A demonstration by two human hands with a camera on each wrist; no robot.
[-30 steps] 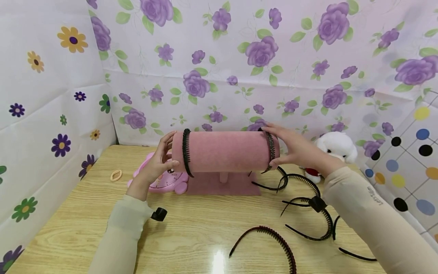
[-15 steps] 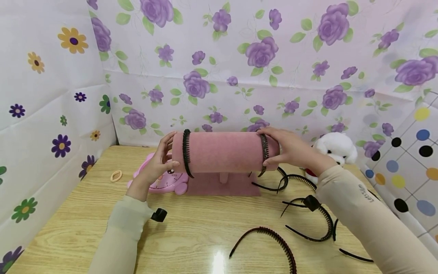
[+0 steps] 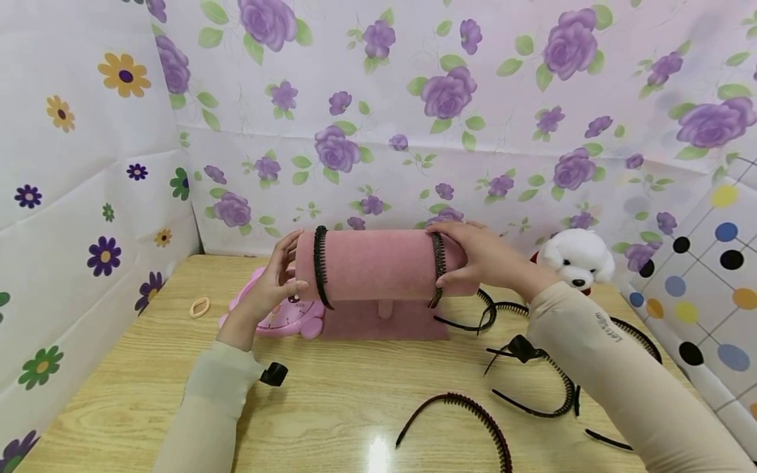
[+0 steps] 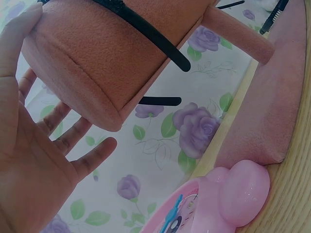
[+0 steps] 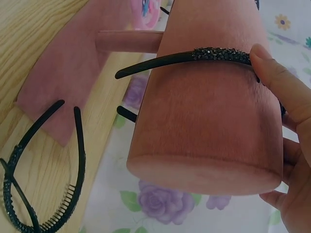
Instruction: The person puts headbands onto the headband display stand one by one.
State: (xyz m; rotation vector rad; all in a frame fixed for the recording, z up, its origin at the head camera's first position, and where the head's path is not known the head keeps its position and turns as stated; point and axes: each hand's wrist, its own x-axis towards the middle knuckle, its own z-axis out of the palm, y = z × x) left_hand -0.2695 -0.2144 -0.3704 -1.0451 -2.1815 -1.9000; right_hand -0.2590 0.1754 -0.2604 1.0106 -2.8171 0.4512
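A padded pink roll (image 3: 378, 266), the top of a headband stand, lies level on a post above its pink base (image 3: 355, 322). My left hand (image 3: 269, 286) holds its left end, thumb in front and fingers spread behind. Near that end a black toothed headband (image 3: 320, 269) sits over the roll; its tips hang free in the left wrist view. My right hand (image 3: 485, 259) pinches a second black headband (image 5: 221, 53), with glittering stones, over the right part of the roll. The thumb presses its front while the index finger reaches its top; the other fingers are partly hidden behind the roll.
Several dark headbands (image 3: 556, 410) lie at the right, some under my right forearm. A dark red headband (image 3: 467, 401) lies at the front. Behind my left hand is a pink toy clock (image 3: 310, 325), with a beige ring (image 3: 200, 307) further left. A white plush dog (image 3: 576, 256) sits back right.
My right hand has slid the stone-studded headband leftward along the roll, away from its right end. The left hand and the left headband have stayed in place.
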